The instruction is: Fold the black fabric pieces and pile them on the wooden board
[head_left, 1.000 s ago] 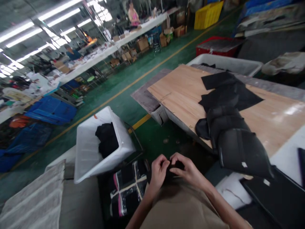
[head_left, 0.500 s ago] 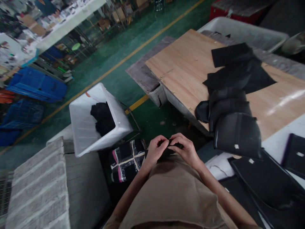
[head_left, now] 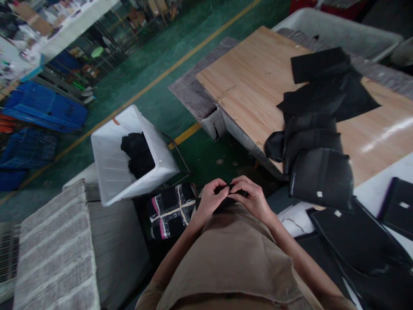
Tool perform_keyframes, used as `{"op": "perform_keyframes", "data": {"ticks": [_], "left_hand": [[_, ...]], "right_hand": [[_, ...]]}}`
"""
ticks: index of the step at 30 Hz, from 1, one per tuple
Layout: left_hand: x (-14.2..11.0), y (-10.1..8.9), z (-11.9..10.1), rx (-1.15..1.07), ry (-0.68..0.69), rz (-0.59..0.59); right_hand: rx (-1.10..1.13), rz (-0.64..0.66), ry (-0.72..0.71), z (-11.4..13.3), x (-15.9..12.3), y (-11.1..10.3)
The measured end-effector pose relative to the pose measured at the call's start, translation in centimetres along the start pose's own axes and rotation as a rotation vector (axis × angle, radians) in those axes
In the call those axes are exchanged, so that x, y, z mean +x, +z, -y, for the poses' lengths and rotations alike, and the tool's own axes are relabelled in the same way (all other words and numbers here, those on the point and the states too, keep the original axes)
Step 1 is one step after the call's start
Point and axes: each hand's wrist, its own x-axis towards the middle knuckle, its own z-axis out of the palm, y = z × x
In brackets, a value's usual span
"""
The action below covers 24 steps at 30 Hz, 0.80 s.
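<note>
Close in front of my apron (head_left: 238, 249), both hands come together on a dark piece of black material (head_left: 224, 206). My left hand (head_left: 213, 199) pinches its edge between thumb and finger. Almost touching it, my right hand (head_left: 251, 194) pinches the same piece just to the right. Most of the black piece is hidden behind the fingers and wrists, so its full shape does not show. To the right, several rounded black padded pieces (head_left: 321, 178) with small white labels lie overlapped on the wooden board (head_left: 238, 73).
A white bin (head_left: 106, 172) with black cloth (head_left: 138, 155) stands to the left. Below it lies a strapped, plastic-wrapped bundle (head_left: 171, 211). A fabric-covered block (head_left: 58, 245) fills the lower left. Flat black pieces (head_left: 364, 241) lie at the lower right. Blue crates (head_left: 45, 105) stand farther off.
My view has shifted slightly, so the surroundings sit a little differently. Both hands keep their pinch on the black piece, with the fingertips now slightly closer together.
</note>
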Motion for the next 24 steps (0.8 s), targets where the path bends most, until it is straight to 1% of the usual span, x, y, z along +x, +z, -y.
{"op": "perform_keyframes", "data": {"ticks": [2,4,6,8,14,18,24], "left_hand": [[-0.04,0.07,-0.08,0.001,-0.004,0.014],[-0.12,0.17,-0.21,-0.002,-0.018,0.025],[-0.21,0.27,-0.34,-0.004,-0.024,0.029],[-0.29,0.37,-0.42,0.002,-0.010,0.029],[-0.42,0.58,-0.38,0.037,0.020,0.017],[-0.37,0.70,-0.04,0.045,0.041,0.012],[-0.10,0.82,0.38,0.027,0.029,0.019]], "right_hand": [[0.053,0.010,0.043,-0.01,0.02,-0.25],[0.122,0.016,0.127,-0.11,0.04,-0.47],[0.180,0.000,0.222,-0.22,0.11,-0.59],[0.215,-0.023,0.285,-0.27,0.22,-0.60],[0.232,-0.007,0.309,-0.15,0.54,-0.39],[0.217,-0.021,0.328,-0.15,0.49,-0.17],[0.209,-0.032,0.343,-0.07,0.33,-0.08]]}}
